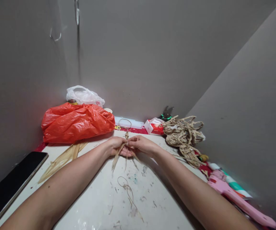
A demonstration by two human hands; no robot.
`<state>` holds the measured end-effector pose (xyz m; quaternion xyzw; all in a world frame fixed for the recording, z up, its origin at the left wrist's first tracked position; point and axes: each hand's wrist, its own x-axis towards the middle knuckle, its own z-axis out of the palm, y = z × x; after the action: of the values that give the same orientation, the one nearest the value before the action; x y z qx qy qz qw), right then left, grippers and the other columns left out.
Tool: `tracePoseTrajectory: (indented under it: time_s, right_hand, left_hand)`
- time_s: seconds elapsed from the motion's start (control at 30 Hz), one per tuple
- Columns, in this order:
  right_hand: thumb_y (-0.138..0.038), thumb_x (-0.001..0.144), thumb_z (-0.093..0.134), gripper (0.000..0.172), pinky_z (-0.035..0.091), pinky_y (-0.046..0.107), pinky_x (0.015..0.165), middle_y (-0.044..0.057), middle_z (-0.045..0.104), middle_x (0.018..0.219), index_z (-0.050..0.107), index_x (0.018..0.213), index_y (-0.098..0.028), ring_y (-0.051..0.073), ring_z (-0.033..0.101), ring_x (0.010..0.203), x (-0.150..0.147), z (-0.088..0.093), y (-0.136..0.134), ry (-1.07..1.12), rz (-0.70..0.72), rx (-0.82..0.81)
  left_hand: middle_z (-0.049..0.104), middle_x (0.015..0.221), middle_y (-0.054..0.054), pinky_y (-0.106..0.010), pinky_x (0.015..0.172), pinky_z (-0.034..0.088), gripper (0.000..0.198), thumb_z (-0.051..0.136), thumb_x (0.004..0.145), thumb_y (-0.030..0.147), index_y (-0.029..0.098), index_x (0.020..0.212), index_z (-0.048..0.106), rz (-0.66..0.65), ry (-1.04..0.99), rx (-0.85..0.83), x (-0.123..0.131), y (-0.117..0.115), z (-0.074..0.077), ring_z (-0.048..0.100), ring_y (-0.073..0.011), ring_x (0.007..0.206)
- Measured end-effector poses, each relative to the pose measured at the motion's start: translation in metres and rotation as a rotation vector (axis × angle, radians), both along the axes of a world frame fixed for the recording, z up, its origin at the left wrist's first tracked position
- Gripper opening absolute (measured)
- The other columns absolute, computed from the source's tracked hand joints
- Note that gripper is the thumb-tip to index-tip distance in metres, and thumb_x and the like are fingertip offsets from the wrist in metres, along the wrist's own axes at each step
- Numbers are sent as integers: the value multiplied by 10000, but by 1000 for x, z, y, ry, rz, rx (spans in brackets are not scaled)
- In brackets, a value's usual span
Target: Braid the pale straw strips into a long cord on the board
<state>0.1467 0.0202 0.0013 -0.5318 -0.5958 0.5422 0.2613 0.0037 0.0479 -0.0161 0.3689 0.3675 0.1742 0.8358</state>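
Both my hands meet at the middle of a stained white table [138,198]. My left hand [115,147] and my right hand [141,144] are closed in a pinch on a small braid of dried straw strips [126,140]. The braided tip points away from me, and loose strip ends [118,158] trail toward me under my fingers. A thin curled fibre [125,187] lies on the table just in front of my hands.
A red plastic bag [76,121] and a white bag [83,95] sit at the back left. Loose straw leaves [61,161] lie beside a dark phone [10,185]. Woven rope pieces [183,135] pile at the right, with a pink tool [238,199] nearer me. Grey walls enclose the table.
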Motion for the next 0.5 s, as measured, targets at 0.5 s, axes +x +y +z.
tracePoseTrajectory:
  time_s: [0.5]
  right_hand:
    - [-196, 756, 647, 124, 527, 187, 507, 76, 671, 648, 604, 766, -80, 113, 639, 551, 22, -10, 2, 280, 44, -274]
  left_hand:
    - [627, 549, -73, -249, 446, 500, 186, 336, 879, 210, 133, 795, 484, -112, 242, 319, 0, -6, 13, 612, -155, 443]
